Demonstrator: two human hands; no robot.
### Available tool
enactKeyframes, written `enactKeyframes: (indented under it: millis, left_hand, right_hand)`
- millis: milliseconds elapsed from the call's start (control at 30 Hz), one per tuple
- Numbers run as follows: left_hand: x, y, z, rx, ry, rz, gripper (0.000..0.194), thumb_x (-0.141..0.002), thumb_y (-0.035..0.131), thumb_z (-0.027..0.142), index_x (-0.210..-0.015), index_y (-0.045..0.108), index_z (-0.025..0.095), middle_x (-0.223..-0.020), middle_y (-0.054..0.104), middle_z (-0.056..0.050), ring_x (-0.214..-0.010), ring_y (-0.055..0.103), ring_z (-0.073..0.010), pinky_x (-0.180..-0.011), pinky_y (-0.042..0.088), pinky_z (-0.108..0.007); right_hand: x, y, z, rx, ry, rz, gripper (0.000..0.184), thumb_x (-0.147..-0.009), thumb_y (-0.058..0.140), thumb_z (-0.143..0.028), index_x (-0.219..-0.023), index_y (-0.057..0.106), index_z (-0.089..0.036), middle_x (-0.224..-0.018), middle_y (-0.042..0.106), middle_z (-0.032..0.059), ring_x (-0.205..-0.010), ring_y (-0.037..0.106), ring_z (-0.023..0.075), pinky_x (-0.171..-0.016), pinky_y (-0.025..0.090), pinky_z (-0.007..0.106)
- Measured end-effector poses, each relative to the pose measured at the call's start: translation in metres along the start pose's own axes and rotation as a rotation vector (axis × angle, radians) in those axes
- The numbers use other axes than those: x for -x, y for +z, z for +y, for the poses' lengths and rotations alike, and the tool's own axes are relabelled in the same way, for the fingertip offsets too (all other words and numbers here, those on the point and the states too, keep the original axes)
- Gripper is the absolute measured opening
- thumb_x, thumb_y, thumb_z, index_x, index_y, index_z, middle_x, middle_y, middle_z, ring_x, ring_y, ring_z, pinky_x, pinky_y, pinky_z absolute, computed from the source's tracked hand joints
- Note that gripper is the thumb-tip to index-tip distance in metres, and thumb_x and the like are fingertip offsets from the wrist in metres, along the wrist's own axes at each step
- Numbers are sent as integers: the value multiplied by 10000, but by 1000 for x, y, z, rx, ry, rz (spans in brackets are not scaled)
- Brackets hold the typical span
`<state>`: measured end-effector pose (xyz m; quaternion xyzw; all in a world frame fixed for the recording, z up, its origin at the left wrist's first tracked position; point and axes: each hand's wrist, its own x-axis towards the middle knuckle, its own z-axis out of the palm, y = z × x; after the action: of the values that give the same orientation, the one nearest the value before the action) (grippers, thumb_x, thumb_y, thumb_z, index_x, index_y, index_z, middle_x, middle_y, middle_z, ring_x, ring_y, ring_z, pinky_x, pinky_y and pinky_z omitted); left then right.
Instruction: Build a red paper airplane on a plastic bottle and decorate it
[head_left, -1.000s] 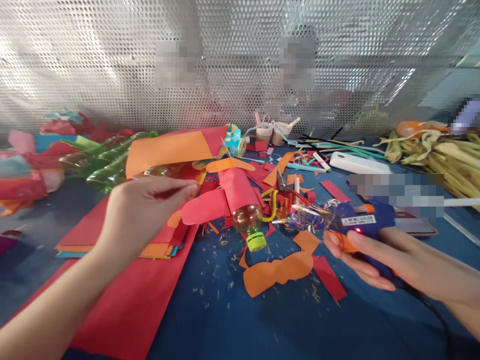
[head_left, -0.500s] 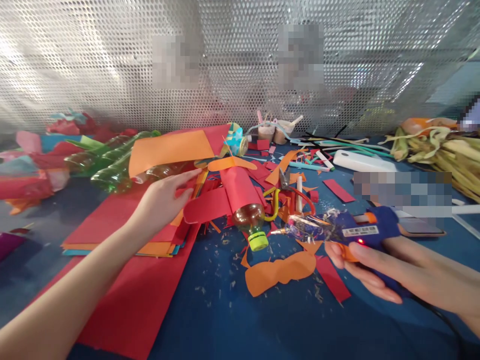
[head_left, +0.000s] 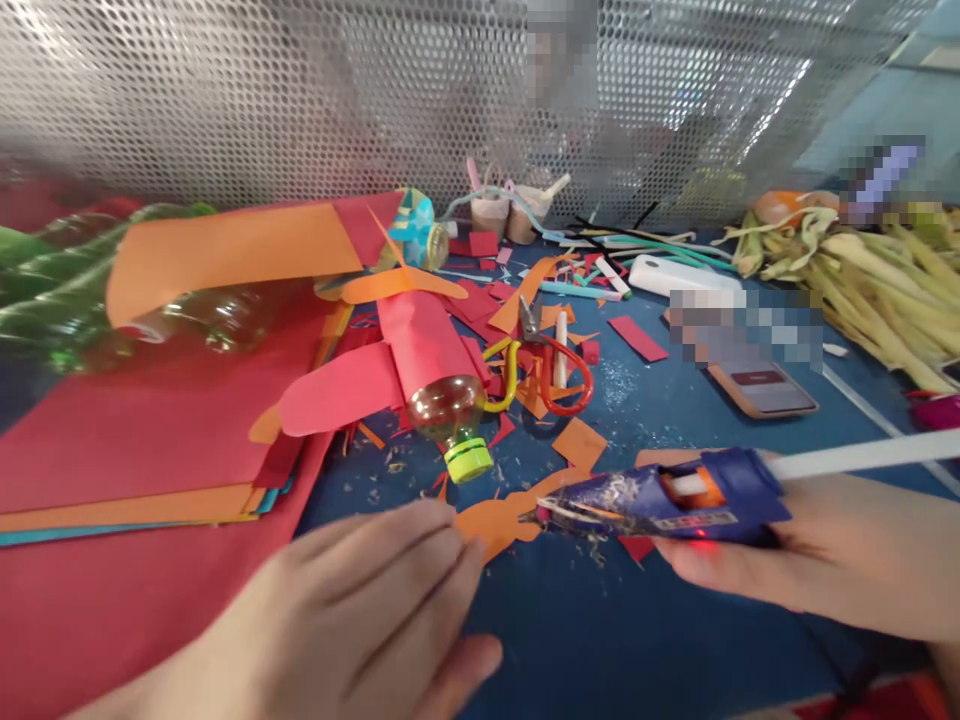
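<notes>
My right hand (head_left: 817, 560) grips a blue hot glue gun (head_left: 667, 495) with a white glue stick (head_left: 862, 455) out of its back. Its nozzle points left at an orange paper cutout (head_left: 499, 515) on the blue table (head_left: 600, 640). My left hand (head_left: 352, 620) is low in front, fingers stretched flat, fingertips at the cutout's left edge, holding nothing. Behind lies a plastic bottle (head_left: 454, 410) wrapped in red paper with paper wings and a green cap.
Stacked red and orange paper sheets (head_left: 135, 460) fill the left. Scissors with red and yellow handles (head_left: 555, 365), paper scraps, a phone (head_left: 761, 385), a white box (head_left: 679, 275), green stalks (head_left: 877, 280) and clear bottles (head_left: 195, 315) lie about. A perforated metal screen (head_left: 300, 90) stands behind.
My left hand has left the paper stack and come down near the orange cutout. My right hand has brought the glue gun down and left toward the cutout. The view has tilted down.
</notes>
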<state>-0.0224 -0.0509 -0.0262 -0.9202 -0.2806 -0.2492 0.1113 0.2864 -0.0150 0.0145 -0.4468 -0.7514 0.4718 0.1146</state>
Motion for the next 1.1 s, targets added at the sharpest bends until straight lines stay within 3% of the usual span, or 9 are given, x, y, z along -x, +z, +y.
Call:
enactKeyframes:
  millis: [100,267,367,467,667,933,1000,1100]
  left_hand:
    - [-3,14,7,71,13,-117,335,-943,449,353,-1074,681,150,-1097,725,-43,-988,679,-197,-785,592,-270]
    - [-8,20,4,121,-27,-161,371,-932,458,401,-1108,680,161,-1135,707,-70,-1004,674,-223,-802,591,-298]
    - [-6,20,3,135,-35,-143,362,-927,465,411,-1084,694,179,-1126,713,-61,-1005,667,-210,-824,576,-276]
    - [-3,22,3,122,-28,-131,362,-933,450,412,-1060,702,185,-1097,725,-56,-1002,664,-211,-809,574,-273]
    - [0,27,7,154,-76,-89,372,-952,409,391,-1093,683,182,-1145,704,-56,-1047,640,-216,-837,566,-299]
    - [-2,23,4,130,-50,-121,338,-938,451,375,-1045,707,182,-1088,725,-72,-985,669,-216,-792,583,-283]
    - [-3,23,5,119,-48,-120,338,-939,449,376,-1045,708,187,-1084,727,-64,-984,671,-214,-795,582,-281]
    - [-4,23,5,108,-47,-119,329,-941,449,372,-1039,710,198,-1080,730,-46,-975,677,-204,-795,582,-273]
  right_hand:
    - [1,0,3,302,-8,-116,264,-871,610,-318,-1128,662,-345,-1092,701,-42,-922,681,226,-750,552,264]
    - [3,9,6,498,-142,88,488,-831,667,-370,-1303,543,-377,-1238,647,-37,-1046,656,267,-941,509,333]
    - [10,14,15,513,-188,181,558,-798,705,-361,-1323,518,-380,-1245,644,-30,-1013,673,272,-898,542,335]
    - [18,18,25,526,-139,240,602,-765,732,-362,-1324,508,-377,-1219,660,-13,-981,681,293,-829,570,362]
    - [21,19,25,585,-118,204,650,-756,739,-370,-1345,466,-389,-1225,657,-23,-978,682,289,-817,573,358]
    - [17,20,21,638,-173,179,675,-800,700,-393,-1398,387,-415,-1220,657,-53,-958,692,276,-782,584,327]
    - [20,21,25,653,-174,222,658,-786,709,-394,-1375,417,-414,-1204,665,-44,-921,701,282,-730,589,335]
    - [22,23,28,660,-153,285,647,-794,697,-418,-1373,408,-405,-1217,658,-41,-949,693,288,-770,581,351]
